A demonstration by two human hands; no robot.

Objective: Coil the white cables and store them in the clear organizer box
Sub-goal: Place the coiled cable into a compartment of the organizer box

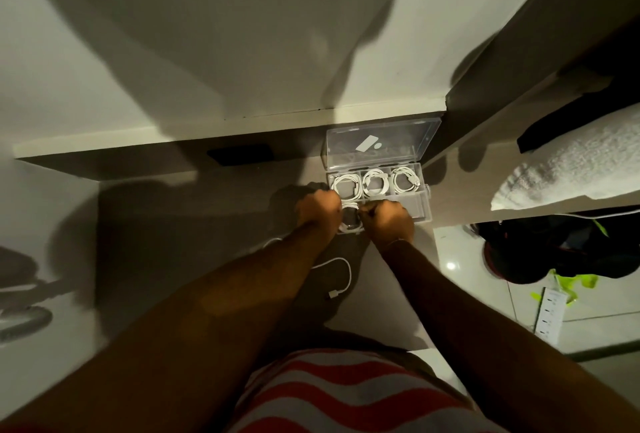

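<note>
The left hand and the right hand are knuckles-up and close together. The fingers of both are curled down onto a coiled white cable, the left gripping its left edge and the right its right edge. This coil sits in the front-left compartment of the clear organizer box, a round loop with a dark centre showing through it. The box stands on the tabletop at the far right end, just below a shelf edge. Its back row has three compartments side by side, each holding one wound white cable: a left coil, a middle coil and a right coil, whose connector ends lie at its right side. The hinged lid stands open behind the box, see-through, with a white sticker on it; any print on it is too small to read. Nearer the body, a loose white cable curves across the tabletop between the forearms, ending in a small plug. To the right are a white towel on a shelf and a white power strip on the floor, its markings unreadable.
</note>
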